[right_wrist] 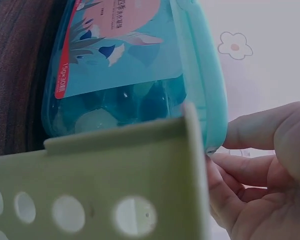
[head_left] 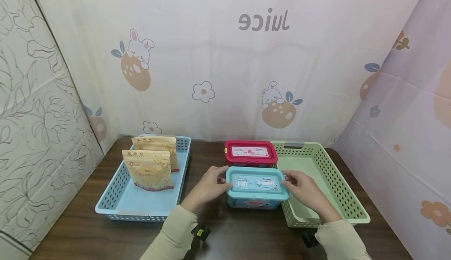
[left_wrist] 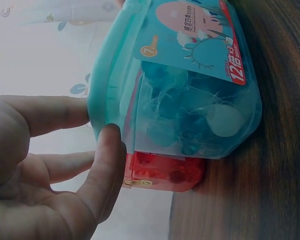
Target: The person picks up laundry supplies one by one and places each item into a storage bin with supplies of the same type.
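A teal, clear-sided tub of laundry pods (head_left: 258, 185) stands upright on the dark wooden table, with blue pods showing through its wall. My left hand (head_left: 211, 185) pinches the left end of its lid rim, with finger and thumb at the edge in the left wrist view. At the opposite end, my right hand (head_left: 303, 191) grips the lid rim, its fingers partly behind the green basket's corner (right_wrist: 115, 172) in the right wrist view. Directly behind the teal tub sits a red tub (head_left: 251, 154) of the same shape, its front partly hidden.
A green basket (head_left: 343, 177) adjoins the tubs on the right, under my right forearm. To the left lies a blue basket (head_left: 119, 199) holding two upright yellow pouches, one front (head_left: 149, 172) and one behind (head_left: 165, 144). A printed curtain (head_left: 211, 56) hangs behind the table.
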Demonstrator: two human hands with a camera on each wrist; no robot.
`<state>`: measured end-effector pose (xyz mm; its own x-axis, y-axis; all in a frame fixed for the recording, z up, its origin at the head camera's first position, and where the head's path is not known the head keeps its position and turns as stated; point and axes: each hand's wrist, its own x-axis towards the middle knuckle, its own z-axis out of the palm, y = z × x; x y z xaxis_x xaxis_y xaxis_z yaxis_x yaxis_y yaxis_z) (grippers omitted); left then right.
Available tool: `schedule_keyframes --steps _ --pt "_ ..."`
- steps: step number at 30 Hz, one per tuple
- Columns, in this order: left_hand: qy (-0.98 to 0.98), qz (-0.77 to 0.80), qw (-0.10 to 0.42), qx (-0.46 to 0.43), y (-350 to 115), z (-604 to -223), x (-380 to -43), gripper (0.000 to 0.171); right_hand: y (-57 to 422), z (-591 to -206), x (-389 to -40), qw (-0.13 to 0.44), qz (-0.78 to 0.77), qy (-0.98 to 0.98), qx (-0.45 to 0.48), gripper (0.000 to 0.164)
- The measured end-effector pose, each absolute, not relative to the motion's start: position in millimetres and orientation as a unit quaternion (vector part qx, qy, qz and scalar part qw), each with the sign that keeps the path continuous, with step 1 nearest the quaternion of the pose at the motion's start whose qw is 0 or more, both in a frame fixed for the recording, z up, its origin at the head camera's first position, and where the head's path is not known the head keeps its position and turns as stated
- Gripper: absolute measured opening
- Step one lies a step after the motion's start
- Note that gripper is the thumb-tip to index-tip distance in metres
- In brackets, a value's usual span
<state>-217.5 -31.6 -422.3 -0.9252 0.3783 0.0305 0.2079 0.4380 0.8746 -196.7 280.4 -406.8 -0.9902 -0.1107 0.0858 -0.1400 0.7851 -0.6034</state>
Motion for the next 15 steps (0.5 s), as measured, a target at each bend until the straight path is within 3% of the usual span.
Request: schedule_keyframes --steps 15 --pt "0.855 0.480 0.078 0.180 -39.7 -421.6 -215.3 0.064 273.6 -403.6 -198.8 0.004 0.329 -0.942 0.069 0.042"
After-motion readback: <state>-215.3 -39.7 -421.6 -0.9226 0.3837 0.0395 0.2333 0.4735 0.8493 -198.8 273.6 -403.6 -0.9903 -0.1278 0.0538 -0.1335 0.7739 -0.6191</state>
